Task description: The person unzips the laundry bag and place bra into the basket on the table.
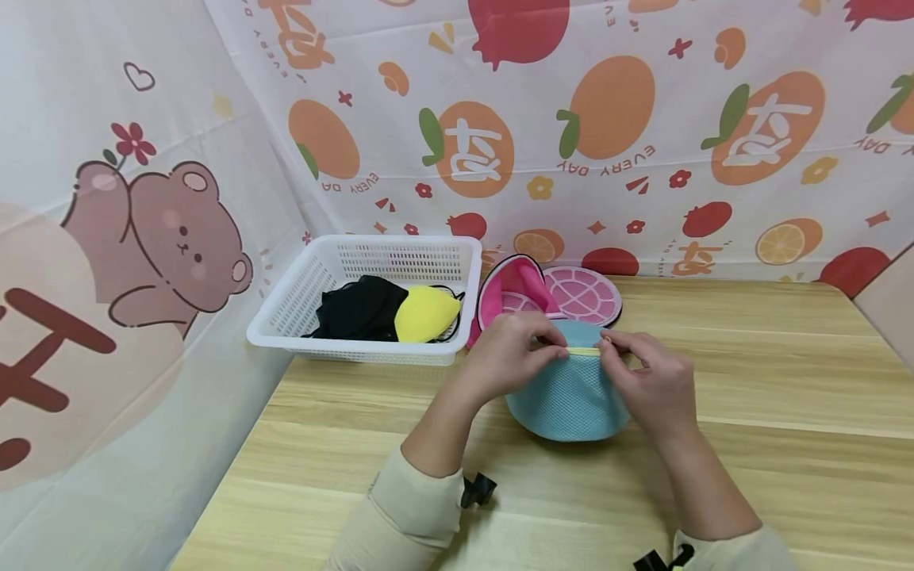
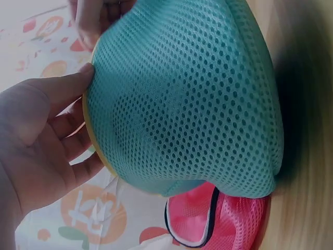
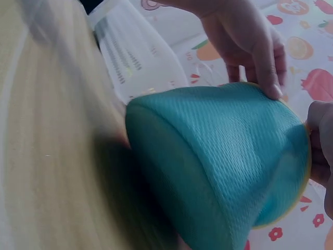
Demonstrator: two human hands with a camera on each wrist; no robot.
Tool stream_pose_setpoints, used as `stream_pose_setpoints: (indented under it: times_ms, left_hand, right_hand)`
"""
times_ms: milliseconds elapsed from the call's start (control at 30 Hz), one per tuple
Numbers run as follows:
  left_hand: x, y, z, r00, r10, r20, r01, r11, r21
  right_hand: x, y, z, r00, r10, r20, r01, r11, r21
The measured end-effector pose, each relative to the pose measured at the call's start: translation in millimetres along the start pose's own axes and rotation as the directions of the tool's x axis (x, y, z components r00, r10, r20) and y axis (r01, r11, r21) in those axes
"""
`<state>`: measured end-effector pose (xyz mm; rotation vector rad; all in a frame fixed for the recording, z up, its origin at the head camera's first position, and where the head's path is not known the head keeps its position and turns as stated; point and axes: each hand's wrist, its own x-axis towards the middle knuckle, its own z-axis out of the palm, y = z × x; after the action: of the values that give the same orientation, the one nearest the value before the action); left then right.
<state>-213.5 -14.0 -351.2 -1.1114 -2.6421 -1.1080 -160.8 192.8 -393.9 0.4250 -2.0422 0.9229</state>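
Note:
A round teal mesh laundry bag [image 1: 567,404] with a yellow trimmed edge [image 1: 584,351] stands on the table, slightly tilted. My left hand [image 1: 510,353] pinches that trim between thumb and fingers, as the left wrist view shows up close. A short way to the right, my right hand [image 1: 653,381] pinches the same edge. In the right wrist view the bag's mouth [image 3: 281,192] gapes below the right hand. Behind the bag lies a pink mesh laundry bag [image 1: 514,289], its round lid [image 1: 584,293] folded back and its black-edged mouth spread.
To the left, a white plastic basket [image 1: 357,346] holds a black cloth garment [image 1: 360,309] and a yellow padded cup [image 1: 426,313] with black straps. A printed cloth [image 1: 528,174] hangs behind the wooden table [image 1: 771,396], and a bear-patterned one hangs on the left.

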Motion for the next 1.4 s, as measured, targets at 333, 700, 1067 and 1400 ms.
stream_pose_setpoints:
  times_ms: [333, 700, 1067, 1400]
  left_hand:
    - [1.2, -8.5, -1.9, 0.994, 0.029, -0.109, -0.029, 1.0, -0.003]
    - [0.7, -22.4, -6.2, 0.985, 0.041, -0.169, -0.047, 0.998, -0.034]
    - [-0.5, 1.6, 4.6, 0.988, 0.147, -0.043, -0.148, 0.989, -0.017]
    - [2.4, 4.4, 20.8, 0.961, 0.223, -0.166, -0.225, 0.974, 0.01]
  right_hand:
    - [1.0, 1, -4, 1.0, -0.002, -0.009, 0.002, 1.0, 0.002]
    - [-1.5, 0, -4, 1.0, 0.009, -0.003, -0.009, 1.0, -0.002]
    - [-4.2, 1, 6, 0.995, -0.089, -0.043, 0.092, 0.993, 0.072]
    - [-0.9, 2, 0, 0.989, -0.057, -0.135, 0.061, 0.998, 0.029]
